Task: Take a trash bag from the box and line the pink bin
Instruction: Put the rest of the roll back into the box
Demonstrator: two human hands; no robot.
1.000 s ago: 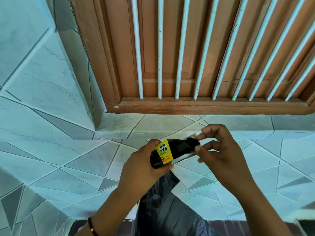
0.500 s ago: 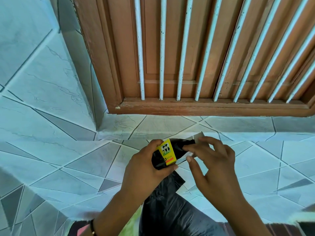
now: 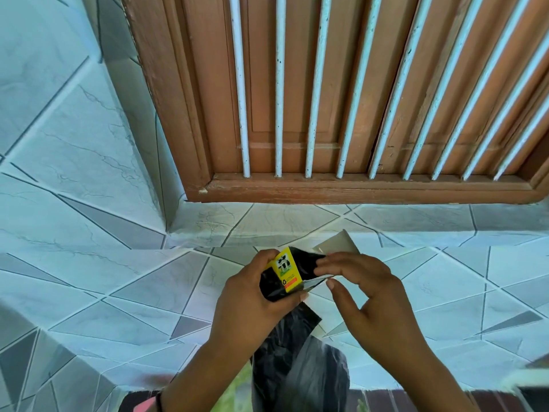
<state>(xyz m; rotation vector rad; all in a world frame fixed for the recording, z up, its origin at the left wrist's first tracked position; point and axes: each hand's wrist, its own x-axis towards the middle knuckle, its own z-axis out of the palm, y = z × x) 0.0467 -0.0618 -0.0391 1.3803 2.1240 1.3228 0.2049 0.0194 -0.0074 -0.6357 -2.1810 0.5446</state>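
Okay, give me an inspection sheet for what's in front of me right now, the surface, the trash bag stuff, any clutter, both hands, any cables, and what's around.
Surface: tiled ledge, pale with grey triangles, bare where it shows.
Job's things: yellow and black trash bag box held above the ledge, grey flap open on the right end; black trash bag hangs down below the hands. Pink bin: not seen.
Clutter: nothing seen.
Hands: left hand gripping the box; right hand has fingertips at the box's open end.
Cables: nothing seen.
Surroundings: brown wooden window frame with white bars behind; tiled wall on the left.
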